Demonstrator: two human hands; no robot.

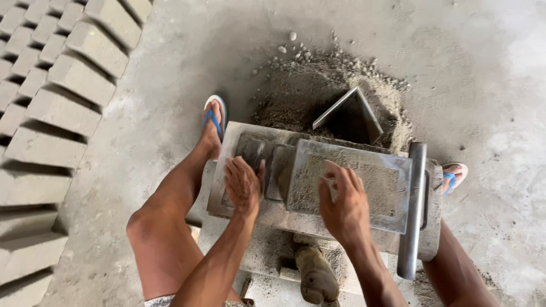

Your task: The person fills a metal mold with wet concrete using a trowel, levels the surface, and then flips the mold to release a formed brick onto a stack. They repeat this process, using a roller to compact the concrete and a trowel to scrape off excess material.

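Two hands work at the metal brick mould (250,170), which stands on the floor between the person's feet, just before the heap of grey mix (318,91). By my judgement the mould is being closed and pressed; next comes firm, even downward force. Left hand (243,185) lies flat and open on the mould's left part. Right hand (343,206), fingers curled, grips the near edge of the steel lid plate (375,185) beside the tubular lever handle (413,210)
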